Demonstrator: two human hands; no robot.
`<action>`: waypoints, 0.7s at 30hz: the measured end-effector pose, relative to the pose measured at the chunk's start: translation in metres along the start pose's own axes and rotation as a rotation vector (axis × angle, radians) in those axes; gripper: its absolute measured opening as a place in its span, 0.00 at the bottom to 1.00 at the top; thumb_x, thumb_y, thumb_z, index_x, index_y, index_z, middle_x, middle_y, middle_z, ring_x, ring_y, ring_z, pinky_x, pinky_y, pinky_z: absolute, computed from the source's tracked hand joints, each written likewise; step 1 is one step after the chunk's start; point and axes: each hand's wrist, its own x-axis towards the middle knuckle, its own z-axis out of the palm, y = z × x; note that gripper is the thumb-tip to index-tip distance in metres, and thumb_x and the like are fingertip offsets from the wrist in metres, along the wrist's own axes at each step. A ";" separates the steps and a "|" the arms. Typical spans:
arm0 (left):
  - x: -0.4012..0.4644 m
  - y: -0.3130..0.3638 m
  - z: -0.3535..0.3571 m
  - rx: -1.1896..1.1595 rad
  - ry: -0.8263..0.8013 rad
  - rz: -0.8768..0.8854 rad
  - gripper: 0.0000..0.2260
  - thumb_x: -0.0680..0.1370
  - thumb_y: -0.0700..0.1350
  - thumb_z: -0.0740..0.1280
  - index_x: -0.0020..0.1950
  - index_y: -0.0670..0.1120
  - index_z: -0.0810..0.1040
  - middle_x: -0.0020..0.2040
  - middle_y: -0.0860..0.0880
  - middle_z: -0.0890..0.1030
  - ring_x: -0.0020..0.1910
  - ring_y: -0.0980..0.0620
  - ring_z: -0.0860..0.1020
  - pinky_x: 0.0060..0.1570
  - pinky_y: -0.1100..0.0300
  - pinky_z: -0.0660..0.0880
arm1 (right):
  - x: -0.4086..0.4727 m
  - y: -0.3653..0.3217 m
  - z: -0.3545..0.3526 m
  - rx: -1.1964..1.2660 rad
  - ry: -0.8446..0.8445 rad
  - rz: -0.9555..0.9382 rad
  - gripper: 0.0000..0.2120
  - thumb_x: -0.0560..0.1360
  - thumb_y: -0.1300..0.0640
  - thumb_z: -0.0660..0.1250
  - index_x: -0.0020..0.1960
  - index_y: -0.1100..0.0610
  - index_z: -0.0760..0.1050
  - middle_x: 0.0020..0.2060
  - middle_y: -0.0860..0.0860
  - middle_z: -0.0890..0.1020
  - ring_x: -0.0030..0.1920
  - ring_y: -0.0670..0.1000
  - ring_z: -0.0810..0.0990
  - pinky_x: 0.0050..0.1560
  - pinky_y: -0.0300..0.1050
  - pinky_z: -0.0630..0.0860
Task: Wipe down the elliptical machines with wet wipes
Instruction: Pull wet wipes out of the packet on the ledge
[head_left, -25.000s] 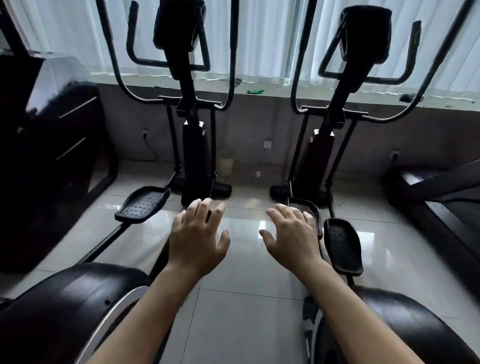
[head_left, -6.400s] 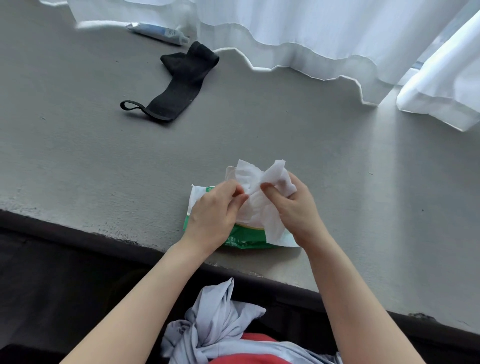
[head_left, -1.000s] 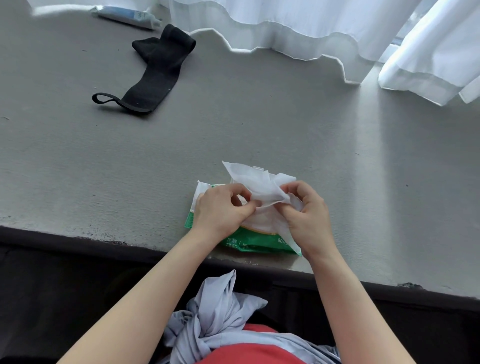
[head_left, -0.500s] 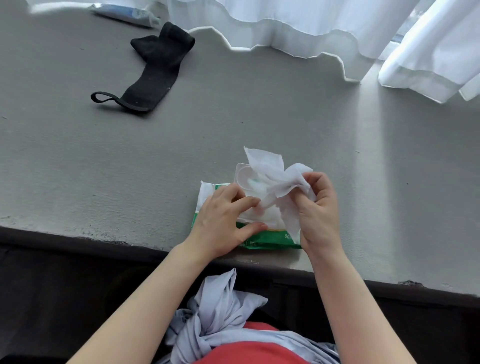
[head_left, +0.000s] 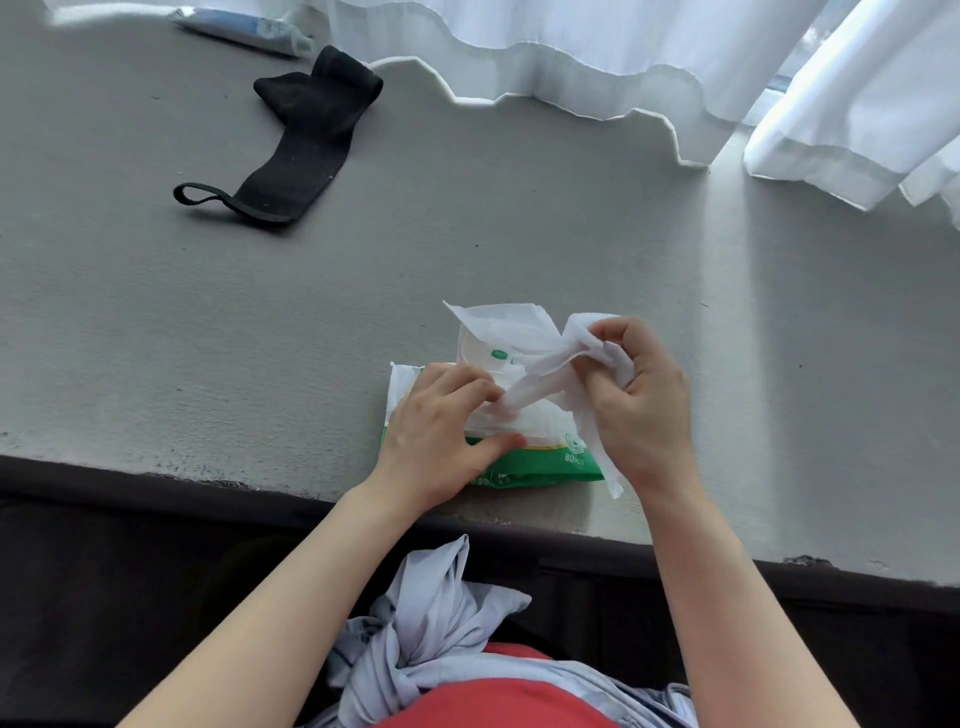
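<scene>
1. The grey ledge (head_left: 260, 338) carried the wipe pack (head_left: 524, 467) at its near edge, directly in front of the person, long axis running left to right.
2. The left hand (head_left: 441, 431) lay on the pack's left half, fingers pressed flat at the opening and thumb along the near side, pinning it down.
3. The right hand (head_left: 639, 395) was curled round the wet wipe (head_left: 530, 358), up and right of the opening.
4. The wipe ran taut from the opening towards the right hand; judged, a further pull up and right would free it.
</scene>
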 end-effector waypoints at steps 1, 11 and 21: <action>0.001 0.001 0.000 -0.033 0.016 -0.002 0.19 0.69 0.61 0.67 0.46 0.46 0.82 0.48 0.53 0.81 0.53 0.53 0.71 0.51 0.59 0.68 | 0.004 0.001 -0.001 -0.071 -0.027 0.005 0.09 0.76 0.65 0.66 0.46 0.51 0.76 0.36 0.42 0.78 0.38 0.46 0.76 0.40 0.42 0.71; 0.021 0.005 0.008 0.013 -0.108 -0.134 0.22 0.67 0.67 0.58 0.42 0.52 0.80 0.37 0.56 0.75 0.44 0.54 0.70 0.46 0.59 0.54 | 0.022 -0.006 0.003 -0.279 0.049 -0.205 0.04 0.77 0.62 0.67 0.50 0.61 0.80 0.41 0.49 0.78 0.41 0.42 0.69 0.41 0.34 0.64; 0.017 0.008 0.006 0.035 -0.041 -0.192 0.23 0.69 0.68 0.57 0.39 0.52 0.81 0.41 0.57 0.75 0.44 0.55 0.70 0.45 0.59 0.52 | 0.015 -0.005 0.001 -0.221 0.209 -0.170 0.04 0.78 0.62 0.65 0.50 0.62 0.78 0.40 0.48 0.76 0.40 0.42 0.68 0.41 0.24 0.64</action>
